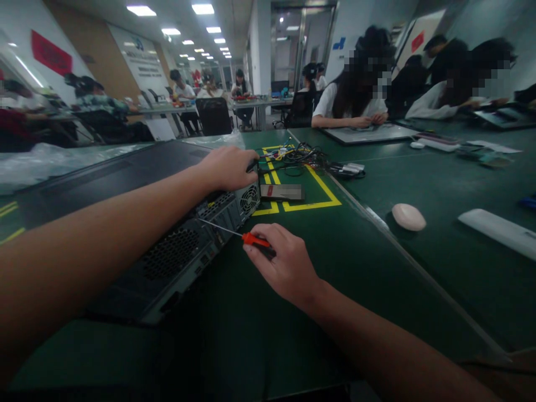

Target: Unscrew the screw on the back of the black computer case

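Observation:
A black computer case (125, 167) lies on its side on the green table, its rear panel with vent holes and a round fan grille turned toward me. My left hand (230, 166) rests at the far corner of the case, with its fingers curled over the edge; the fingertips are partly hidden. In my right hand (282, 257) is a screwdriver (254, 240) with an orange and black handle, held between thumb and fingers. Its thin shaft points left, and the tip meets the rear panel near the slot covers. Whether it sits in a screw is too small to tell.
Beyond the case lie tangled cables (307, 155) and a small box (280, 192) by yellow tape lines. To the right are a pale oval object (408, 216) and a long white object (498, 229). Plastic wrap (46, 162) lies left. A person (352, 95) works across the table.

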`<state>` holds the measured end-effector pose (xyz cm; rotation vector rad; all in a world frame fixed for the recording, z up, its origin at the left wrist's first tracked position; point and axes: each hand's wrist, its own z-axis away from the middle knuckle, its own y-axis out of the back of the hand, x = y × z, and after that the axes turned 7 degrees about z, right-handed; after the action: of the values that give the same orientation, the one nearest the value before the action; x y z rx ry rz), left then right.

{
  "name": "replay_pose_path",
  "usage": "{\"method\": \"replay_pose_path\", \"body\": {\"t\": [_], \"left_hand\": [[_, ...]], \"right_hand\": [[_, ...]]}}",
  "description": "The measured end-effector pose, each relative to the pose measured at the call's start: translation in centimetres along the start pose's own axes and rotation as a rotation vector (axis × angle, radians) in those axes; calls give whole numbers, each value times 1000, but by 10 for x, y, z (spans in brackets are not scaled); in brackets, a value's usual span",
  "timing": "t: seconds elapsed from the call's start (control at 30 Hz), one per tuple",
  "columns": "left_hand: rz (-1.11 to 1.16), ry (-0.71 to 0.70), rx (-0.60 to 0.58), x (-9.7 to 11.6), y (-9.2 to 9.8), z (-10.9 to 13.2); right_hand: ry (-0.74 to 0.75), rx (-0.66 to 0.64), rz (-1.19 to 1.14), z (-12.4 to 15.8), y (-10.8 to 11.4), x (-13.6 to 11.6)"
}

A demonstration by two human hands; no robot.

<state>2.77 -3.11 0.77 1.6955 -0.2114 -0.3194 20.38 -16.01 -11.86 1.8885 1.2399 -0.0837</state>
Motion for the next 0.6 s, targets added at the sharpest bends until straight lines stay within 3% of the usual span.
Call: {"method": "replay_pose_path", "body": {"t": [0.6], "left_hand": [[-3, 4, 6, -2, -2, -2]], "right_hand": [[-43, 4, -53, 0, -2, -1]]}}
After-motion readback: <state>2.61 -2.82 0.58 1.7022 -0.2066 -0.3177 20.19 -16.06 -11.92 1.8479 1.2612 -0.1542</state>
